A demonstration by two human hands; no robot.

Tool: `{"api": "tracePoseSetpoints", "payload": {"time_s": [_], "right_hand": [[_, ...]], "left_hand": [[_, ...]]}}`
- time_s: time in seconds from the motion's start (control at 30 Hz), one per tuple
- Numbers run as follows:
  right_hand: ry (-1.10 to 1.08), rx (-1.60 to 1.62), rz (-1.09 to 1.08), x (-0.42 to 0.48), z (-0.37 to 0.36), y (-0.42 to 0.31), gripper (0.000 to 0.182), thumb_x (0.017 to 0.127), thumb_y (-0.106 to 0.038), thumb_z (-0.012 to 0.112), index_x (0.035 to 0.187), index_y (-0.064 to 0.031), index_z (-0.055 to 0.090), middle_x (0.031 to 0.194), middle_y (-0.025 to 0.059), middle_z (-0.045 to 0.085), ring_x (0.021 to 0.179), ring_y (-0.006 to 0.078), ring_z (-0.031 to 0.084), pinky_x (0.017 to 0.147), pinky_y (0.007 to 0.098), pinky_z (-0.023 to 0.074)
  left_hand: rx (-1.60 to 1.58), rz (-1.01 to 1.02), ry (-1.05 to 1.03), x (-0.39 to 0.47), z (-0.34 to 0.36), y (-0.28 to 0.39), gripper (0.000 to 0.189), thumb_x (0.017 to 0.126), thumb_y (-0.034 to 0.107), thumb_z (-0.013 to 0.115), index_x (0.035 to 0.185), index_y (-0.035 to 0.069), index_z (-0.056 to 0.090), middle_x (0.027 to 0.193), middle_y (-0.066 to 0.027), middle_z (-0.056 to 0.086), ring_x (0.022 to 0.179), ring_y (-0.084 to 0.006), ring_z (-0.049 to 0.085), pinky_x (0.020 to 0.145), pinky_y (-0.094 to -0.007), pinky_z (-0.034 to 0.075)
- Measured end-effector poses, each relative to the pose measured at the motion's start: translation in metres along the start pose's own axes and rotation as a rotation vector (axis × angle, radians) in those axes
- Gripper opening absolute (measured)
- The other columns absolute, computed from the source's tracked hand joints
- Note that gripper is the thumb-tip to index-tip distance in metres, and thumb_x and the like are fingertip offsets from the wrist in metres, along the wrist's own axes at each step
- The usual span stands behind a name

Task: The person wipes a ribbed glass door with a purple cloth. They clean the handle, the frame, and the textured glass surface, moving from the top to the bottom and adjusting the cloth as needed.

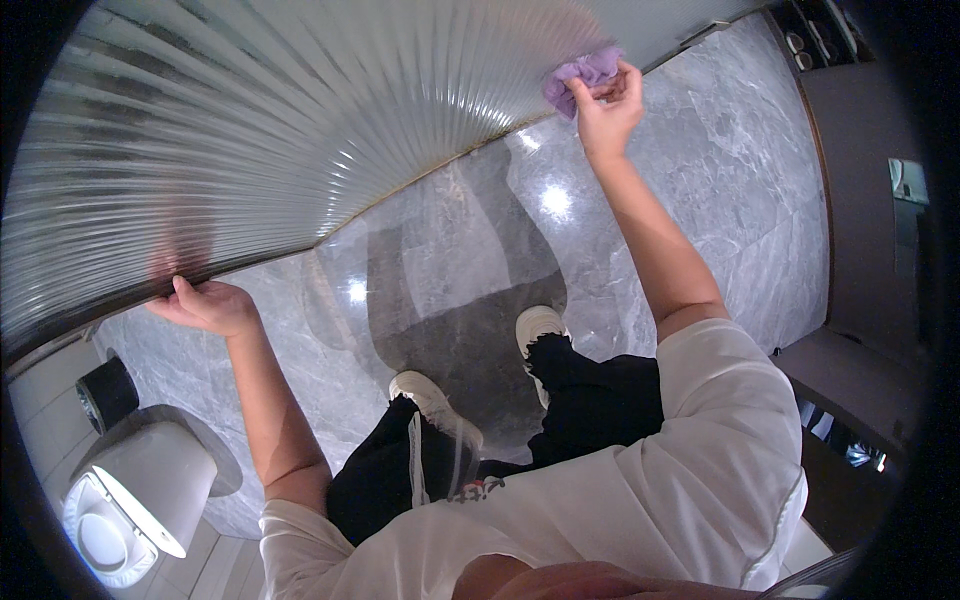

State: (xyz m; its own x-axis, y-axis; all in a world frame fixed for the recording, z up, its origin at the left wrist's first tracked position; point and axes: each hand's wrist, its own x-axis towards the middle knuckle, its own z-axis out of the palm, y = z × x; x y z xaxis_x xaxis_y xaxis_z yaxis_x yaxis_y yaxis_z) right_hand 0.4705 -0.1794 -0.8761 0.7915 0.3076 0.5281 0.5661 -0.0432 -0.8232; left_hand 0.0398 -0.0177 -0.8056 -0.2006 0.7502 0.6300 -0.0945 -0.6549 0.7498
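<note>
A fluted glass panel [300,127] fills the upper left of the head view, with a dark frame along its edge. My left hand [208,306] grips that edge at the lower left, thumb on the near side and fingers partly hidden. At the upper right, my right hand [611,109] holds a bunched purple cloth [581,73] against the ribbed glass near its bottom edge. A pinkish reflection of each hand shows in the glass.
Grey marble-patterned floor tiles [739,165] spread below me. A toilet [154,480] with its lid raised stands at the lower left, beside a black bin [107,394]. Along the right runs a dark cabinet [862,127], with shoes on a shelf at the top.
</note>
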Motion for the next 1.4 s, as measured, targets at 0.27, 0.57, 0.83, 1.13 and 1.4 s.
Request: {"api": "tracePoseSetpoints", "payload": {"time_s": [0.27, 0.57, 0.83, 1.13, 1.4], "right_hand": [[0.015, 0.297, -0.087, 0.04, -0.008, -0.08, 0.045, 0.073, 0.001, 0.066, 0.115, -0.0006, 0.05, 0.1, 0.0078, 0.057, 0.084, 0.0127, 0.056, 0.074, 0.0264, 0.0454], [0.107, 0.52, -0.104, 0.052, -0.001, -0.095, 0.046, 0.077, 0.008, 0.062, 0.119, 0.002, 0.044, 0.101, 0.0068, 0.057, 0.089, 0.014, 0.058, 0.081, 0.0264, 0.0465], [0.1, 0.516, -0.094, 0.041, 0.002, -0.108, 0.055, 0.077, 0.009, 0.059, 0.127, 0.0023, 0.038, 0.109, 0.0101, 0.055, 0.1, 0.0169, 0.055, 0.089, 0.0287, 0.0426], [0.068, 0.448, -0.058, 0.008, -0.005, -0.05, 0.056, 0.08, 0.003, 0.06, 0.124, -0.0045, 0.027, 0.111, 0.008, 0.045, 0.099, 0.0156, 0.049, 0.084, 0.0296, 0.042], [0.26, 0.799, 0.708, -0.001, -0.011, 0.023, 0.044, 0.077, 0.01, 0.047, 0.113, -0.0083, 0.032, 0.107, 0.0098, 0.049, 0.093, 0.0198, 0.053, 0.077, 0.0357, 0.0458]], "left_hand": [[0.064, 0.004, 0.06, 0.001, 0.002, 0.0, 0.043, 0.079, 0.008, 0.042, 0.119, -0.004, 0.036, 0.117, -0.0221, 0.049, 0.105, -0.0309, 0.052, 0.092, -0.0444, 0.045], [0.024, 0.011, 0.024, -0.002, 0.002, 0.002, 0.048, 0.081, 0.011, 0.045, 0.125, -0.004, 0.033, 0.121, -0.0195, 0.047, 0.11, -0.0268, 0.049, 0.096, -0.0385, 0.039], [0.062, -0.036, 0.076, -0.001, 0.002, 0.003, 0.048, 0.08, 0.008, 0.043, 0.125, -0.003, 0.033, 0.121, -0.0192, 0.047, 0.109, -0.027, 0.049, 0.096, -0.0379, 0.04], [0.057, 0.041, 0.103, 0.002, 0.001, -0.004, 0.04, 0.076, 0.009, 0.046, 0.113, -0.004, 0.039, 0.112, -0.0201, 0.051, 0.1, -0.0297, 0.054, 0.088, -0.0422, 0.048], [0.048, 0.072, 0.094, 0.002, 0.002, -0.003, 0.04, 0.076, 0.01, 0.046, 0.112, -0.005, 0.04, 0.11, -0.0202, 0.051, 0.099, -0.0297, 0.054, 0.087, -0.0423, 0.048]]}}
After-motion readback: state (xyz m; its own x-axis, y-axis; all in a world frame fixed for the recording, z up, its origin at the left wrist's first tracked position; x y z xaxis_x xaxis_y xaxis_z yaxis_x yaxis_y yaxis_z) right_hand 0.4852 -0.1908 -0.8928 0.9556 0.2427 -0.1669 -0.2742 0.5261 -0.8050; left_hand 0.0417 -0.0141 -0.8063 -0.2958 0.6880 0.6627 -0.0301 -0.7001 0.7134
